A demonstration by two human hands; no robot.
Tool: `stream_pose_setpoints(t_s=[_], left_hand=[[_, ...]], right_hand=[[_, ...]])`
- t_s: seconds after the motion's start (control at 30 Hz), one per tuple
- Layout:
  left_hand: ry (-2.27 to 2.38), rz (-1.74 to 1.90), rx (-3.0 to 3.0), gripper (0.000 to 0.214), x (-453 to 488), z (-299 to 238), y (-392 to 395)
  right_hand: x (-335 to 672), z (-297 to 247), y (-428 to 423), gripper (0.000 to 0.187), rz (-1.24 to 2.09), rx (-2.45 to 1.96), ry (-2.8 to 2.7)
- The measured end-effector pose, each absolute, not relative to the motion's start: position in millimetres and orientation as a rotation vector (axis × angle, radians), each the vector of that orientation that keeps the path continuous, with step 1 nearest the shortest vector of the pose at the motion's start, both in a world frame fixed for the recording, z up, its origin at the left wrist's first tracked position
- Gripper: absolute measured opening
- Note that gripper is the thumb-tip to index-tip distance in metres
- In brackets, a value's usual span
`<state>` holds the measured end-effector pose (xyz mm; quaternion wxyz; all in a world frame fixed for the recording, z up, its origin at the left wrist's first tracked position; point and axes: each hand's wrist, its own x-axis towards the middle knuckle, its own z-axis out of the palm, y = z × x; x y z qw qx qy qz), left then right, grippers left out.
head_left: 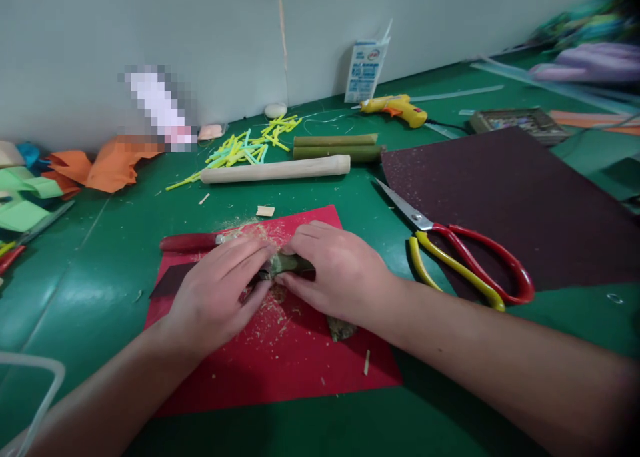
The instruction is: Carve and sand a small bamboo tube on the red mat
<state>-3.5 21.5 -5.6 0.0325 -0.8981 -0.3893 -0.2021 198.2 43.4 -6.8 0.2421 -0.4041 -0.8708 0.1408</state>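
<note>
Both my hands rest on a red sheet (300,370) strewn with sawdust. My left hand (220,290) and my right hand (335,270) are closed from either side on a short green bamboo piece (290,265), most of it hidden under the fingers. A dark strip of sandpaper (170,282) pokes out from under my left hand. A knife with a dark red handle (187,242) lies just beyond my left hand, its blade hidden by the fingers.
Red and yellow scissors (465,257) lie to the right on a large dark sandpaper sheet (525,204). Behind are a pale wooden rod (275,170), green bamboo sticks (335,146), coloured straw bits (250,144), a yellow glue gun (395,107) and orange paper (110,167). The table is green.
</note>
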Motion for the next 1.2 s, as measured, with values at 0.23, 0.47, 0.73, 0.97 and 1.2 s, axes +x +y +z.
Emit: stream_pose_setpoints(t_s=[0.23,0.47,0.73,0.97,1.2], left_hand=[[-1.106,-0.604,-2.675,0.032,-3,-7,19],[-1.164,-0.624,-2.702,0.025,-4,-6,19],[-1.284,-0.684,-2.842,0.030,-9,4,21],[-1.333,-0.703,-2.880,0.026,-9,4,21],[-1.512,-0.759,-2.861,0.021,-5,4,17]], right_hand=[[198,-8,43,0.017,0.429,-1.116,-2.375],[198,-8,43,0.017,0.440,-1.129,-2.365],[199,-7,42,0.017,0.424,-1.138,-2.375],[199,-7,42,0.016,0.422,-1.158,-2.371],[198,-7,42,0.017,0.405,-1.160,-2.377]])
